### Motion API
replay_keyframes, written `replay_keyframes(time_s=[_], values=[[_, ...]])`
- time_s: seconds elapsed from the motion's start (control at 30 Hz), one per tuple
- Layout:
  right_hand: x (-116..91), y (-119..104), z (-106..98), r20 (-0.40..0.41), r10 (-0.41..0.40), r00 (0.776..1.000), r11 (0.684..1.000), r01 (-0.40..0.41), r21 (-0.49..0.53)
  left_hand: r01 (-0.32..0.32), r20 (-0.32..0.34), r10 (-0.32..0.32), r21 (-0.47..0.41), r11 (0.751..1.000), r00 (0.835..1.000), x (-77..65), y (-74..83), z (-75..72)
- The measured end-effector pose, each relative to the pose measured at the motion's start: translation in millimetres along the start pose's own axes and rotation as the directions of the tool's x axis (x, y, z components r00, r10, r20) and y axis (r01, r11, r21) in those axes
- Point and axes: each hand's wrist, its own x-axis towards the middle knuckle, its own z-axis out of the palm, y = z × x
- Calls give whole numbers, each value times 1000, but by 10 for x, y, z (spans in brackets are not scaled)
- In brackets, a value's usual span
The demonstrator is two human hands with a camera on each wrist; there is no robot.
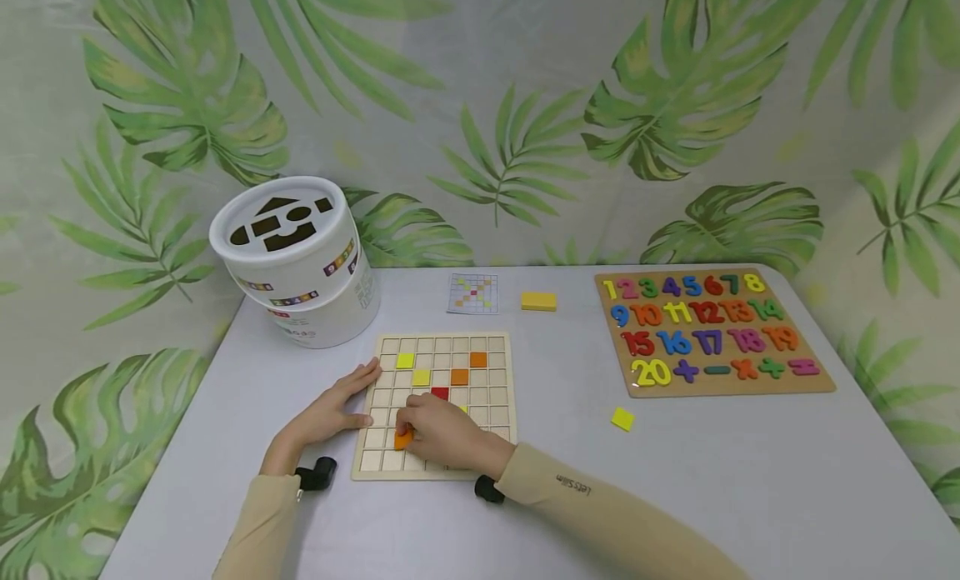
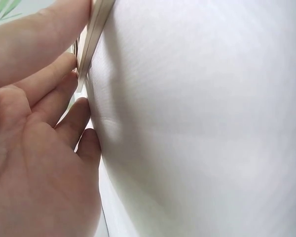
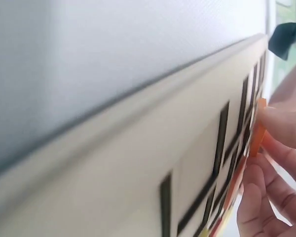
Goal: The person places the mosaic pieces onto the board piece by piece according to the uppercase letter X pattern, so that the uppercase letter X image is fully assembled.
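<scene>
A wooden grid board (image 1: pixel 498 396) lies on the table. My right hand (image 1: pixel 442 430) pinches an orange square tile (image 1: pixel 402 439) over its lower left cells; the right wrist view shows the tile (image 3: pixel 258 132) held between thumb and fingers, tilted to the board. Beside the board's left edge, my left hand (image 1: pixel 326 413) touches the rim with thumb and fingertips, fingers fairly straight. Within the grid sit yellow tiles (image 1: pixel 405 361), orange tiles (image 1: pixel 460 377) and a red tile (image 1: pixel 440 392). The right hand partly covers a yellow tile and the lower cells.
Behind the board lie a printed pattern card (image 1: pixel 473 294) and a yellow block or stack (image 1: pixel 538 302). A loose yellow tile (image 1: pixel 622 419) lies to the right, near a number puzzle board (image 1: pixel 727 387). A white lidded bucket (image 1: pixel 300 263) stands at the back left.
</scene>
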Motion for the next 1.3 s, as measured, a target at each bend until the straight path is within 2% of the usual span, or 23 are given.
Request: replay_keyframes(time_s=[0.23,0.43,0.63,0.87,0.97,1.17,1.3], values=[[98,-49,88,-5,-13,1000,1000,13,-26,-9,2,9,6,1000,1000,7,-2,-1],[108,-64,69,21,0,1000,1000,0,-1,-11,9,11,8,1000,1000,8,6,-16],[103,-41,70,10,-4,1000,1000,4,-27,-15,7,14,5,1000,1000,16,17,-16],[68,-49,55,43,-60,997,989,66,-133,-15,7,14,16,1000,1000,10,19,-3],[41,-29,28,60,-83,995,985,91,-146,-17,9,17,19,1000,1000,11,22,-4],[-29,63,-45,84,-165,983,981,172,-89,-10,6,10,24,1000,1000,5,26,-9],[-92,134,-120,83,-157,984,987,158,0,-17,-3,17,14,1000,1000,-2,37,-4]])
